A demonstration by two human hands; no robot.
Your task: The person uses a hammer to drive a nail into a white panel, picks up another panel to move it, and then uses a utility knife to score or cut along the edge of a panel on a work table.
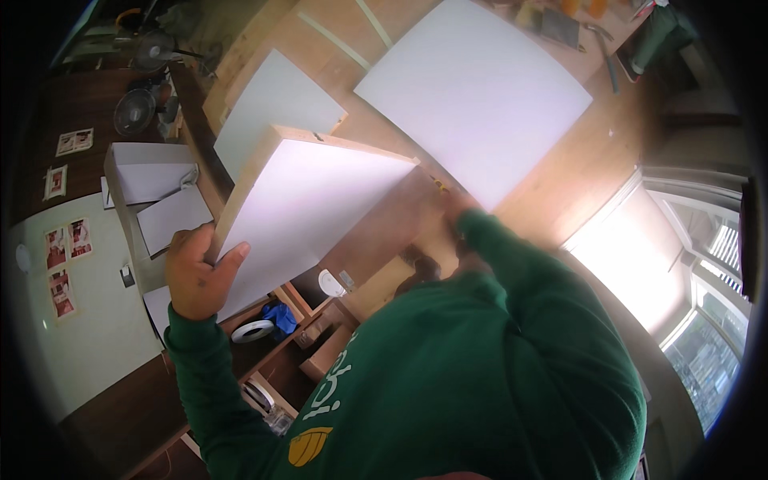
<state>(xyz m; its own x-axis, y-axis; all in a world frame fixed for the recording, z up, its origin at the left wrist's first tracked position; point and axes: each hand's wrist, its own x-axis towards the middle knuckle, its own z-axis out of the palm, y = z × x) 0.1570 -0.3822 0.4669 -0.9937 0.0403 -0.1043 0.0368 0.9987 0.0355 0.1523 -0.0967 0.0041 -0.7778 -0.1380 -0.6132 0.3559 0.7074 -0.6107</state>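
My left hand [198,272] is closed on the left edge of a white-faced board [312,204], thumb on the white face. The board stands tilted, its raw, wood-coloured edges showing, with a small dark notch in the far edge. By the board's right corner, my right hand [458,205] is blurred and partly hidden by its green sleeve. A small yellow-and-dark tool [438,184] sticks out from its fingertips; its exact kind is too small to tell. Just beyond that hand a large white panel [476,96] lies flat on the wooden worktable [552,188].
Another white panel [276,112] lies behind the held board. A hammer [606,58] rests at the far right of the table. Fans [134,111] stand at the left. Below the board are open shelves with a tape roll [252,331] and a blue bag [280,318]. Windows [708,320] are at right.
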